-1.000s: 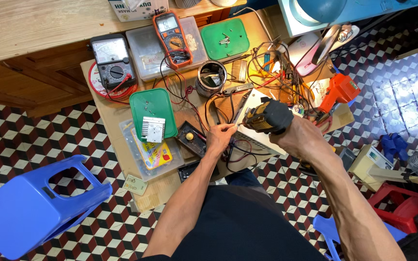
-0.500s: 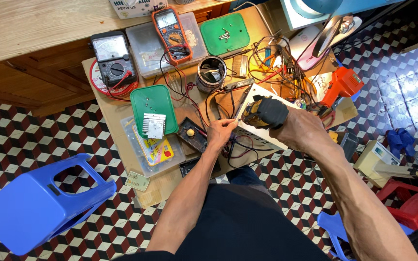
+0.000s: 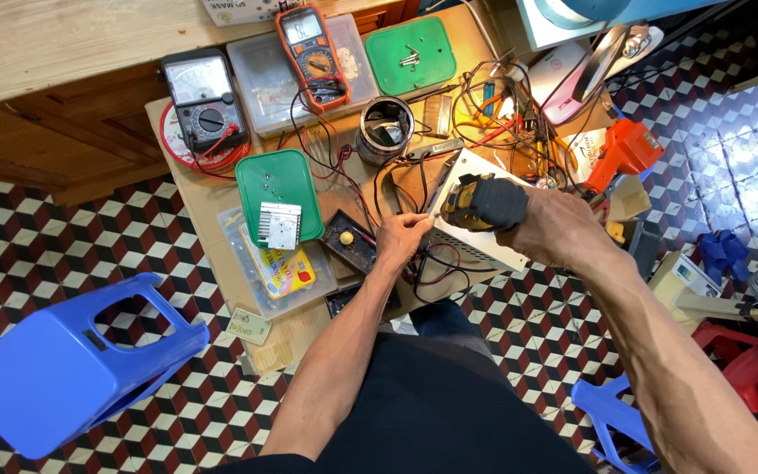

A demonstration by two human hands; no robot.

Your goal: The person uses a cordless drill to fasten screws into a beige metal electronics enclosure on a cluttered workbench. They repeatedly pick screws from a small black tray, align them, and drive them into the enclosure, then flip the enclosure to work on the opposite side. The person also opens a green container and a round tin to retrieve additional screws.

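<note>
My right hand [image 3: 559, 230] grips a black and yellow cordless driver [image 3: 484, 202], its tip pointing down-left at a white perforated metal case [image 3: 475, 248]. My left hand [image 3: 404, 240] rests at the case's left edge, fingers curled on it, next to black and red wires [image 3: 436, 268]. A small black box with a yellow knob [image 3: 349, 240] lies just left of that hand.
The small wooden table [image 3: 208, 215] holds a green tray [image 3: 278, 195], two multimeters [image 3: 311, 54], clear plastic boxes, a metal cylinder [image 3: 385, 130], an orange tool [image 3: 620, 154] and tangled wires. A blue plastic stool [image 3: 67, 369] lies on the tiled floor at left.
Both hands stay on the case and driver; the driver has shifted slightly, and the view has moved a little.
</note>
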